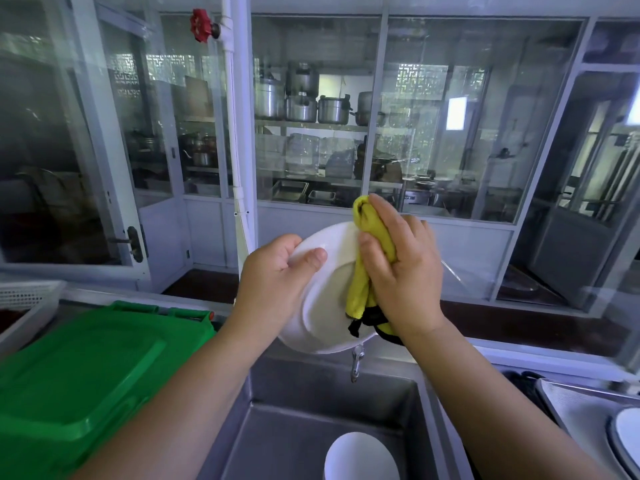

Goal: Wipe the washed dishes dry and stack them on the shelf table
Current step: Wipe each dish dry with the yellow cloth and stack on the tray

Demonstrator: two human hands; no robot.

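Note:
I hold a white plate (325, 299) tilted up over the steel sink (304, 420). My left hand (273, 271) grips the plate's left rim, thumb on its face. My right hand (401, 271) presses a yellow cloth with black trim (363, 289) against the plate's right side. A white bowl (360, 457) lies in the sink at the bottom. At the bottom right edge, white dishes (627, 441) sit on a tray.
A green plastic bin lid (79, 368) fills the space left of the sink. A tap (356, 362) pokes out just below the plate. A white perforated basket (27, 299) stands far left. Glass partitions with shelves of metal pots lie ahead.

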